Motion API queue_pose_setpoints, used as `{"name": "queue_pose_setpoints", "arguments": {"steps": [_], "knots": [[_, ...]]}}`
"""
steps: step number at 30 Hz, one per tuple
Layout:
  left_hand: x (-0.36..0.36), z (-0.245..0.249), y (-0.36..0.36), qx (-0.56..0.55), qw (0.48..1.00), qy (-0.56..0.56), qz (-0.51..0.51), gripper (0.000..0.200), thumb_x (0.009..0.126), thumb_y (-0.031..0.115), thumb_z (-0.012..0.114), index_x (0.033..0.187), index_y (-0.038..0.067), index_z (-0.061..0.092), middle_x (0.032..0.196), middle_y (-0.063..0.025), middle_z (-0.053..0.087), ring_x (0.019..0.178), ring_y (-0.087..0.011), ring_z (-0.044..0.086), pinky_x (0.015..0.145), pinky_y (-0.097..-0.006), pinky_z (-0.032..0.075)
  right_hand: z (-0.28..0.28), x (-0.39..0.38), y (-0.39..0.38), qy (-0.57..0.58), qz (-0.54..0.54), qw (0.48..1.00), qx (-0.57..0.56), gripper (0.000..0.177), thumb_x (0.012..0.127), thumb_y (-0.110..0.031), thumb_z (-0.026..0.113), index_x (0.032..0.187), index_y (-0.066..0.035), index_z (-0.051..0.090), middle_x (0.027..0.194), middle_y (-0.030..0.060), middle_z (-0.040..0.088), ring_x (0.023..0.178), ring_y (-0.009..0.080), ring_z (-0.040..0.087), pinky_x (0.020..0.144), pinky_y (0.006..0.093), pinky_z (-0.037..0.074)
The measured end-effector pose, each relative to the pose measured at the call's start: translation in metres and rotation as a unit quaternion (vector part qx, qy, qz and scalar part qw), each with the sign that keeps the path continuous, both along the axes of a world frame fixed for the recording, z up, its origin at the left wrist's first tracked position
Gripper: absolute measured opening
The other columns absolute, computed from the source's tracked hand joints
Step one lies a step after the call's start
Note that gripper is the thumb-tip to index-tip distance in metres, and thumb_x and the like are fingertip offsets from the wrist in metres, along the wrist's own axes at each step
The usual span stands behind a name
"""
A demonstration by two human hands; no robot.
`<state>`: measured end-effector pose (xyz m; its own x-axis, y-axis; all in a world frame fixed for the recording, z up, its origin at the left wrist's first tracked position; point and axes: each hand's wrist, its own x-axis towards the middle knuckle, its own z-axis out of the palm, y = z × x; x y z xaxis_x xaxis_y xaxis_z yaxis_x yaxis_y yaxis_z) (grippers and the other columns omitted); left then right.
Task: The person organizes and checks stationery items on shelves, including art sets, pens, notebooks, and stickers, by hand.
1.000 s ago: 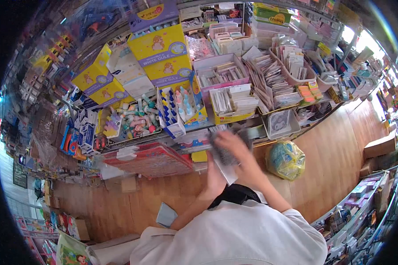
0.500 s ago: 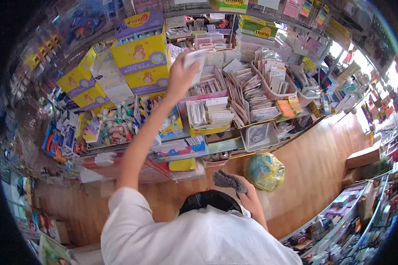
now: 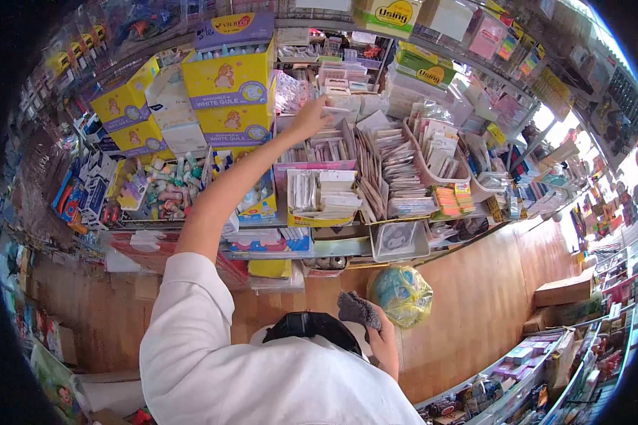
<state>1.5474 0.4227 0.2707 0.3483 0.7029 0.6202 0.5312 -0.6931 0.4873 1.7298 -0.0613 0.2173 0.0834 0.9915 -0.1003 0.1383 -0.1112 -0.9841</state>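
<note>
My left hand reaches across the shelf, its fingers closed on a thin white pack above the back of a pink bin full of small packets. Down near my body, my right hand grips a grey cloth. In front of the pink bin stands a yellow-edged box of white packets. Rows of upright packets fill the container to its right.
Yellow and purple glue boxes are stacked at the left, behind a tray of small bottles. A yellow plastic bag lies on the wooden floor. Loaded shelves line the lower right.
My left hand has moved lower over the bins with the white pack, which now looks flatter. My right hand keeps the grey cloth, and the camera view has shifted.
</note>
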Motion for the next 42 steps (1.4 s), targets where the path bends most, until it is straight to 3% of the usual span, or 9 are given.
{"name": "queue_pose_setpoints", "arguments": {"steps": [3, 16, 18, 25, 27, 30, 38, 40, 42], "knots": [[-0.005, -0.009, 0.005, 0.133, 0.986, 0.072, 0.076, 0.038, 0.073, 0.012, 0.070, 0.107, 0.005, 0.056, 0.087, -0.0163, 0.062, 0.086, -0.0375, 0.059, 0.077, -0.0447, 0.046, 0.008, 0.005, 0.005, -0.008, -0.007, 1.000, -0.016, 0.049, 0.074, 0.010, 0.040, 0.121, 0.003, 0.052, 0.110, 0.0158, 0.062, 0.108, 0.0204, 0.057, 0.096, 0.0298, 0.039], [-0.010, 0.008, 0.000, 0.071, 0.996, 0.055, -0.003, 0.033, 0.068, 0.006, 0.069, 0.100, 0.003, 0.059, 0.082, -0.0177, 0.060, 0.081, -0.0370, 0.059, 0.072, -0.0445, 0.046, -0.014, 0.006, 0.032, -0.005, 0.041, 0.999, -0.008, 0.046, 0.078, 0.008, 0.043, 0.123, 0.003, 0.050, 0.111, 0.0142, 0.060, 0.108, 0.0199, 0.054, 0.096, 0.0287, 0.037], [-0.020, -0.006, 0.009, 0.117, 0.986, 0.117, 0.005, 0.032, 0.068, 0.004, 0.067, 0.099, 0.003, 0.058, 0.084, -0.0183, 0.061, 0.082, -0.0378, 0.060, 0.073, -0.0439, 0.047, -0.025, 0.005, 0.035, -0.072, 0.045, 0.992, 0.095, 0.044, 0.081, 0.008, 0.043, 0.124, -0.002, 0.052, 0.085, -0.0020, 0.056, 0.062, 0.0030, 0.043, 0.052, 0.0175, 0.034], [-0.033, -0.059, 0.049, -0.025, 0.969, 0.246, -0.018, 0.032, 0.081, 0.019, 0.058, 0.110, 0.005, 0.056, 0.105, -0.0230, 0.059, 0.101, -0.0372, 0.056, 0.084, -0.0460, 0.045, -0.014, 0.004, 0.041, -0.066, 0.066, 0.995, 0.018, 0.045, 0.079, 0.008, 0.043, 0.123, -0.001, 0.052, 0.091, 0.0014, 0.059, 0.072, 0.0074, 0.050, 0.061, 0.0189, 0.039], [-0.030, -0.084, 0.052, 0.056, 0.928, 0.364, 0.054, 0.047, 0.090, 0.038, 0.047, 0.122, 0.003, 0.049, 0.120, -0.0230, 0.051, 0.112, -0.0363, 0.050, 0.090, -0.0498, 0.041, -0.009, 0.003, 0.045, -0.087, 0.076, 0.993, 0.025, 0.044, 0.078, 0.009, 0.044, 0.121, 0.002, 0.051, 0.104, 0.0162, 0.063, 0.102, 0.0214, 0.059, 0.091, 0.0286, 0.041], [-0.031, -0.060, 0.013, 0.117, 0.920, 0.355, 0.116, 0.063, 0.093, 0.050, 0.037, 0.129, -0.002, 0.042, 0.126, -0.0214, 0.046, 0.115, -0.0362, 0.048, 0.092, -0.0526, 0.038, -0.007, 0.001, 0.050, -0.067, 0.079, 0.994, 0.024, 0.044, 0.078, 0.009, 0.044, 0.121, 0.003, 0.052, 0.103, 0.0165, 0.063, 0.101, 0.0217, 0.059, 0.090, 0.0286, 0.041], [-0.007, -0.007, -0.022, 0.027, 0.940, 0.339, -0.025, 0.048, 0.081, 0.029, 0.064, 0.113, -0.005, 0.050, 0.111, -0.0214, 0.055, 0.101, -0.0360, 0.056, 0.085, -0.0441, 0.046, -0.021, 0.005, 0.053, -0.080, 0.073, 0.989, 0.103, 0.049, 0.076, 0.008, 0.044, 0.124, -0.001, 0.051, 0.100, 0.0066, 0.061, 0.085, 0.0121, 0.052, 0.073, 0.0234, 0.043], [-0.006, -0.017, -0.012, -0.030, 0.910, 0.413, -0.034, 0.036, 0.081, 0.026, 0.064, 0.101, -0.004, 0.058, 0.104, -0.0240, 0.056, 0.096, -0.0379, 0.058, 0.083, -0.0469, 0.046, -0.016, 0.006, 0.054, -0.058, 0.084, 0.994, 0.028, 0.048, 0.075, 0.011, 0.043, 0.122, 0.003, 0.050, 0.105, 0.0175, 0.062, 0.103, 0.0211, 0.057, 0.093, 0.0285, 0.040], [-0.007, -0.018, -0.005, -0.049, 0.922, 0.384, -0.029, 0.032, 0.081, 0.024, 0.064, 0.098, -0.003, 0.060, 0.107, -0.0242, 0.055, 0.098, -0.0376, 0.057, 0.085, -0.0470, 0.046, -0.012, 0.007, 0.054, -0.060, 0.085, 0.994, 0.019, 0.047, 0.075, 0.011, 0.043, 0.122, 0.003, 0.050, 0.104, 0.0175, 0.062, 0.102, 0.0210, 0.058, 0.092, 0.0284, 0.040]]}}
